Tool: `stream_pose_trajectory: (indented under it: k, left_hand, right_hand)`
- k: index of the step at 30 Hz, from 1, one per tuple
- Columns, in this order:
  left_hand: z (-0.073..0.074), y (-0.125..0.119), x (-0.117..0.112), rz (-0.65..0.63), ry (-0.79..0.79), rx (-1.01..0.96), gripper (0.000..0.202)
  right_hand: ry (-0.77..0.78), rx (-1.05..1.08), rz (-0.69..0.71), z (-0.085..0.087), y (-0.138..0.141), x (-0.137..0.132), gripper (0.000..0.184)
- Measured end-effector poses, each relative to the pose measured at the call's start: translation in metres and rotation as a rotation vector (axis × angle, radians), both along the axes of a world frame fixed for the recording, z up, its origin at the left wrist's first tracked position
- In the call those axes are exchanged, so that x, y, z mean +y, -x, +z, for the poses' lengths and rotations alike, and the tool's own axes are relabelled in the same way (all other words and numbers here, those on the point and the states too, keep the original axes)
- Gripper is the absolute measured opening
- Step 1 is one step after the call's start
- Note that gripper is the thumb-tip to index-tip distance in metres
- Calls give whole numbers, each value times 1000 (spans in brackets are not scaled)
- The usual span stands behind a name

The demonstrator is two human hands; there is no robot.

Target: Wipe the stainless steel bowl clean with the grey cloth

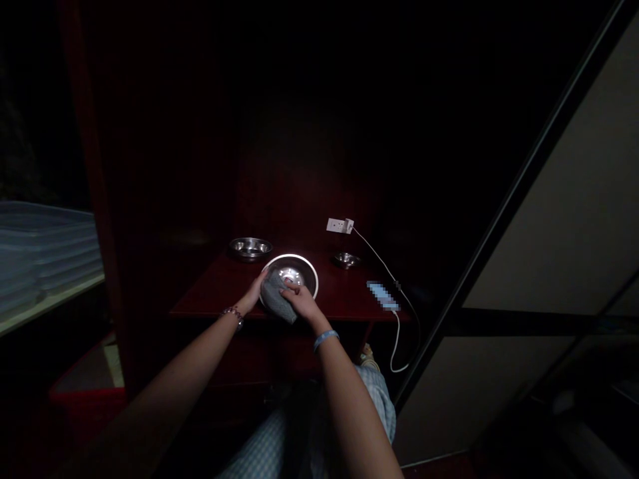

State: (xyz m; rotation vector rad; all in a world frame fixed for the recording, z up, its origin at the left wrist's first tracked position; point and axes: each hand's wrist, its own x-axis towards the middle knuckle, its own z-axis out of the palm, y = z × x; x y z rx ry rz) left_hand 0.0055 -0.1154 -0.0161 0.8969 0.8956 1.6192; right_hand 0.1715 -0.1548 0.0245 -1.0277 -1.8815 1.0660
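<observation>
A shiny metal bowl (pixel 309 269) is tilted over the front of the dark red shelf (pixel 344 303). My left hand (pixel 253 293) grips the bowl by its left rim, the fingers partly hidden behind it. In my right hand (pixel 301 301) is a grey cloth (pixel 278 297), pinched and pressed against the inside of the bowl. Part of the cloth hangs over the near rim. Behind to the left sits a wide metal bowl (pixel 250 249), and a smaller metal bowl (pixel 346 260) rests to the right.
A white power socket (pixel 339 225) is on the back wall, its charger cable (pixel 380 257) running down to a blurred phone (pixel 383 295) on the shelf's right. Clear plastic containers (pixel 50 253) are stacked at left. A sliding door (pixel 554 259) stands on the right.
</observation>
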Motion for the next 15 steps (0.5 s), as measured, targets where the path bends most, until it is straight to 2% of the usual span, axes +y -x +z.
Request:
stream_pose_trajectory:
  k: [1, 4, 7, 11, 15]
  left_hand:
    - [-1, 1, 1, -10, -9, -1, 62]
    - [-3, 1, 1, -18, -56, 0, 59]
    - [-3, 1, 0, -18, -63, 7, 58]
    - [-5, 2, 2, -24, -87, 9, 57]
    - [-13, 5, 10, -47, -105, 13, 57]
  right_hand:
    - [-94, 12, -84, 2, -1, -1, 36]
    - [-503, -58, -345, 7, -9, -6, 44]
    - [-759, -251, -424, 8, -17, -7, 50]
    - [-804, -431, -411, -2, -19, -1, 54]
    - [-769, -458, -404, -12, -14, 7, 55]
